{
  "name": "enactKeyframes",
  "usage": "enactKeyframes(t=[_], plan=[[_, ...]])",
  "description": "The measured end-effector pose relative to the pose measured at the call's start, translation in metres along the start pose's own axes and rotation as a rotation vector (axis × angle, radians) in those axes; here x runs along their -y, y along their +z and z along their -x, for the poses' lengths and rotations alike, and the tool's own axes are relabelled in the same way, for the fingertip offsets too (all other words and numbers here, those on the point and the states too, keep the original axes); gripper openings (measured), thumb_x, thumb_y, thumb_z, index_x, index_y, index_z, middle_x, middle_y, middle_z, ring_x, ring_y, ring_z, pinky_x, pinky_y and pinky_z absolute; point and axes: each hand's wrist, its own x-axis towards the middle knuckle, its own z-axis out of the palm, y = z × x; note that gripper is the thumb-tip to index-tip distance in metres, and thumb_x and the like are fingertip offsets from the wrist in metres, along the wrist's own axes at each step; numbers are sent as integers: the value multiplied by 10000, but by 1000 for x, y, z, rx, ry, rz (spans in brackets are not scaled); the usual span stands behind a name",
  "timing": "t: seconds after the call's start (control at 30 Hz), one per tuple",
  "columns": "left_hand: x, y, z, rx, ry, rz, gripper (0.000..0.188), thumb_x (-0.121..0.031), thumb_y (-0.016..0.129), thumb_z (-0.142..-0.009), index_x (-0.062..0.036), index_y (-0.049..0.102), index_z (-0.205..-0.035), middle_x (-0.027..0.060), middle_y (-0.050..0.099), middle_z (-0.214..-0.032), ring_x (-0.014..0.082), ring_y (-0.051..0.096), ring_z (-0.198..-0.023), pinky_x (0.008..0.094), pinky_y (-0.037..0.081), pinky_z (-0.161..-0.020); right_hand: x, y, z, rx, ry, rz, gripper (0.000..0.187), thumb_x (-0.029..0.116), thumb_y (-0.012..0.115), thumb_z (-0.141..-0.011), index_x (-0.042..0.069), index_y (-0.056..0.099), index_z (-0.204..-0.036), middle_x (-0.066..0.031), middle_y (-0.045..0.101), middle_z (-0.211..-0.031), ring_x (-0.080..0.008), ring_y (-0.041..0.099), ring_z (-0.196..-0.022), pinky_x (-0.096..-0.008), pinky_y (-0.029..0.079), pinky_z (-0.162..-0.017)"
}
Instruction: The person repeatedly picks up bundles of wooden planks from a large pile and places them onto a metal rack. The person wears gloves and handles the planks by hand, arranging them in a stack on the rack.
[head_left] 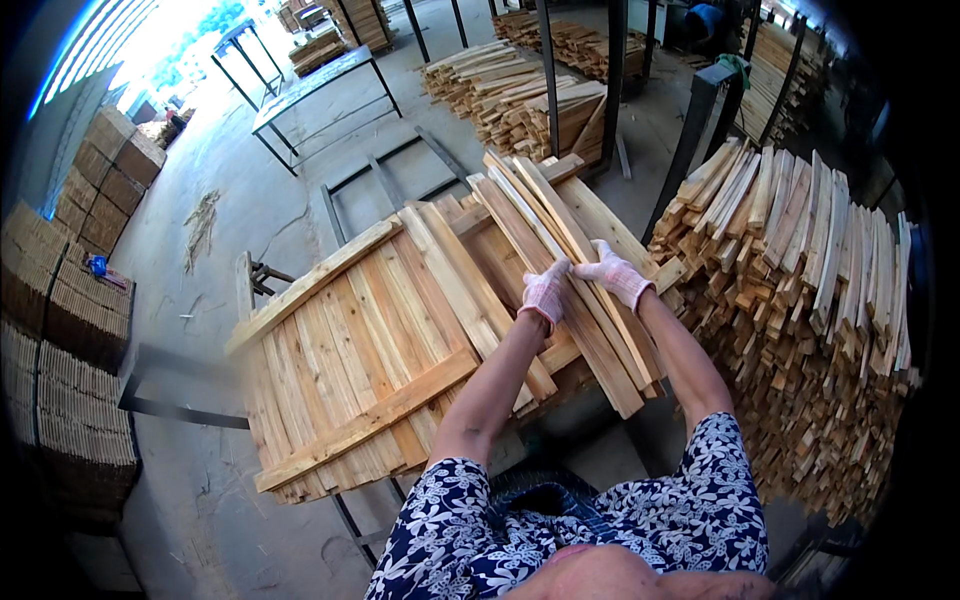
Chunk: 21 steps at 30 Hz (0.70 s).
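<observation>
Light wooden boards (597, 362) lie in a loose bunch slantwise across the right part of a slatted wooden panel (350, 325). My left hand (546, 291), in a pale knit glove, is closed over the left boards of the bunch. Close beside it, my gloved right hand (615, 275) grips the boards on the right, its fingers partly hidden. Long crosspieces lie across the panel slats, among them a near batten (372, 418) and a far batten (318, 285). Left of my hands, the slats sit side by side; gaps show nearer the bunch.
A tall pile of cut boards (790, 235) stands close on my right, beside a dark metal post (690, 140). Farther off are another board pile (515, 95), a metal-legged table (315, 88) and a metal frame (385, 178) behind the panel. Strapped wood bundles (85, 385) line the left.
</observation>
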Motion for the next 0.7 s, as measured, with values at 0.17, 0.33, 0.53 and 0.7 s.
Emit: enactKeyframes(t=[0.17,0.33,0.53,0.7], plan=[[-29,2,51,202,30,212,781,-208,818,-828,-5,341,-1412,200,619,-1182,298,677,-979,413,615,-720,-17,-9,8,-49,-78,-237,1060,486,820,-791,-1,275,-1559,-297,550,-1406,-357,552,-1312,-382,444,-1065],[-72,-88,102,277,297,265,606,-100,783,-852,-17,372,-1289,158,631,-1071,268,681,-860,408,617,-662,75,32,59,-26,-234,-409,982,366,811,-860,0,236,-1567,-207,578,-1342,-257,587,-1191,-350,480,-1002],[-86,-277,111,89,625,-179,619,-301,712,-882,-45,398,-1349,182,594,-1135,285,585,-941,372,501,-750,160,151,83,161,-798,-94,464,243,569,-1013,132,484,-1455,-208,540,-1431,-268,603,-1225,-345,456,-1068],[-98,-416,122,-333,515,-853,900,-630,582,-892,-56,308,-1528,330,444,-1395,429,409,-1296,440,383,-1045,259,313,124,142,-462,141,801,528,559,-966,120,272,-1593,-291,373,-1536,-462,432,-1385,-504,421,-1105]])
